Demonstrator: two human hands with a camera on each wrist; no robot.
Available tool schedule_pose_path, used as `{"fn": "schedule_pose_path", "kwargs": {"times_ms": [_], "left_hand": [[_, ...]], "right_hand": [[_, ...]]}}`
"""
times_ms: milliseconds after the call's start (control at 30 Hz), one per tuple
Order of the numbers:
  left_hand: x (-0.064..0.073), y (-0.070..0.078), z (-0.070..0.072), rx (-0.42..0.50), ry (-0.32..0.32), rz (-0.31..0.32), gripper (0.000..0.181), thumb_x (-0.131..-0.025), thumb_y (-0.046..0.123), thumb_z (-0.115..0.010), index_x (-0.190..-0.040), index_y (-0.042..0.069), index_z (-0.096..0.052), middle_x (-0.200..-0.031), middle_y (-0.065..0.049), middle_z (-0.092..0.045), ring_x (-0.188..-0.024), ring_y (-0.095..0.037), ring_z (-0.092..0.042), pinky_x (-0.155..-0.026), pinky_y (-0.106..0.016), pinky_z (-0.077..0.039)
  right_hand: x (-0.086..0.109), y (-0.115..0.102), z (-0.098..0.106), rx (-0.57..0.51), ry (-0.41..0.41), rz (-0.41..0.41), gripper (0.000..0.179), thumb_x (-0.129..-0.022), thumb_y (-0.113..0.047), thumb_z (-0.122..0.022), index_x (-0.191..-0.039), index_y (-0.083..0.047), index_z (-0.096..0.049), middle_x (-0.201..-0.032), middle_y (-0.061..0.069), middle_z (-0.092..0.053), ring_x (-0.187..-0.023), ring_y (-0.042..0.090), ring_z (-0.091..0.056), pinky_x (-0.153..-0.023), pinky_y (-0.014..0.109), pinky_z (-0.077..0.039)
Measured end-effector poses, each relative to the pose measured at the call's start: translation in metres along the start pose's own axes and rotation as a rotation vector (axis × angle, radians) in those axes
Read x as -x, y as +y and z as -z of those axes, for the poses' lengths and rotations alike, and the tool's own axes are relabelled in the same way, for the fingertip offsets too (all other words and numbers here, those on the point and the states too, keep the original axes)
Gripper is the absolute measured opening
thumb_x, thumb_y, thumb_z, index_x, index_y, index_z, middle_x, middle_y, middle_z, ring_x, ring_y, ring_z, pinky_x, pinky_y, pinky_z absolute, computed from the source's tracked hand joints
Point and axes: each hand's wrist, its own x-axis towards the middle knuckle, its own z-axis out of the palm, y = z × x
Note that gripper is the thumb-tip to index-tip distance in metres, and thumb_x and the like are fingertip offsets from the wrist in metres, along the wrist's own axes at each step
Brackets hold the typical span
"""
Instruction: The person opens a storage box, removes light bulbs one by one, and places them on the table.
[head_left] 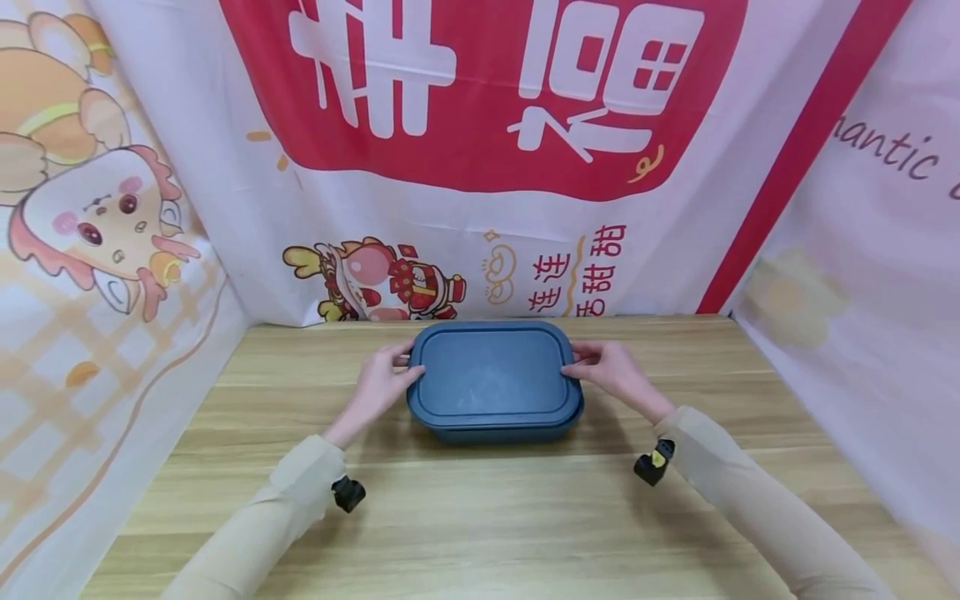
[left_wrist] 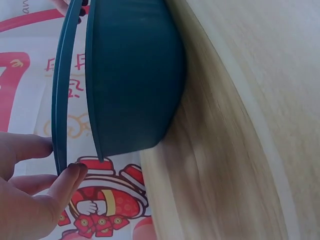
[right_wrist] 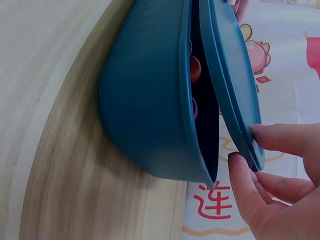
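A dark blue rectangular lid (head_left: 491, 371) is held by its two short ends just above a matching blue box (head_left: 502, 434). My left hand (head_left: 385, 375) pinches the lid's left edge, thumb on one face and fingers on the other. At the opposite end my right hand (head_left: 603, 367) pinches the right edge the same way. Both wrist views show a gap between the lid (left_wrist: 61, 90) and the box (left_wrist: 135, 75). Through that gap in the right wrist view, a round orange-red thing (right_wrist: 195, 69) and a purple-rimmed piece (right_wrist: 194, 107) show inside; most of the contents are hidden.
The box stands on a wooden table (head_left: 480, 517) near its back edge. Behind it hangs a white cloth with a red printed panel (head_left: 487, 158). Printed cloths (head_left: 862, 275) also close off the left and right sides.
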Motion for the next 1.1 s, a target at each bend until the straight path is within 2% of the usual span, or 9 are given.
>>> {"fn": "schedule_pose_path", "kwargs": {"times_ms": [133,300,533,833,1100], "left_hand": [[0.001,-0.005,0.007,-0.010,-0.007,0.013,0.052,-0.092,0.006,-0.068,-0.140,-0.006,-0.051,-0.135,-0.030,-0.058,-0.114,-0.040,-0.066,-0.092,-0.045,-0.058],[0.004,-0.013,0.020,-0.005,0.015,0.027,0.052,-0.092,0.003,-0.067,-0.140,-0.008,-0.050,-0.133,-0.030,-0.059,-0.114,-0.042,-0.066,-0.091,-0.046,-0.058],[0.011,-0.023,0.041,0.002,0.025,0.068,0.052,-0.092,0.005,-0.067,-0.140,-0.008,-0.050,-0.134,-0.029,-0.059,-0.117,-0.042,-0.064,-0.093,-0.046,-0.057],[0.026,-0.037,0.074,-0.031,0.050,0.099,0.050,-0.092,0.007,-0.067,-0.138,-0.008,-0.052,-0.130,-0.030,-0.062,-0.116,-0.043,-0.065,-0.093,-0.048,-0.057],[0.038,-0.050,0.098,-0.091,0.047,0.111,0.049,-0.093,0.006,-0.065,-0.137,-0.011,-0.051,-0.131,-0.033,-0.059,-0.115,-0.046,-0.064,-0.092,-0.050,-0.057]], "right_hand": [[-0.002,-0.006,-0.005,0.002,-0.011,0.007,0.053,-0.088,-0.024,-0.075,-0.132,0.002,-0.061,-0.113,0.019,-0.072,-0.102,0.026,-0.068,-0.081,0.030,-0.059],[-0.006,-0.020,-0.013,0.001,-0.031,0.036,0.052,-0.089,-0.023,-0.074,-0.132,0.003,-0.061,-0.115,0.019,-0.072,-0.104,0.028,-0.069,-0.086,0.035,-0.059],[-0.011,-0.036,-0.029,-0.051,-0.069,0.034,0.053,-0.089,-0.021,-0.074,-0.134,0.001,-0.059,-0.120,0.020,-0.070,-0.108,0.030,-0.069,-0.093,0.039,-0.058],[-0.015,-0.063,-0.052,-0.076,-0.105,0.059,0.051,-0.089,-0.022,-0.075,-0.134,-0.002,-0.061,-0.117,0.017,-0.071,-0.104,0.026,-0.070,-0.092,0.038,-0.059],[-0.020,-0.081,-0.076,-0.063,-0.120,0.125,0.051,-0.088,-0.022,-0.075,-0.131,0.002,-0.062,-0.114,0.018,-0.073,-0.100,0.025,-0.073,-0.090,0.038,-0.060]]}}
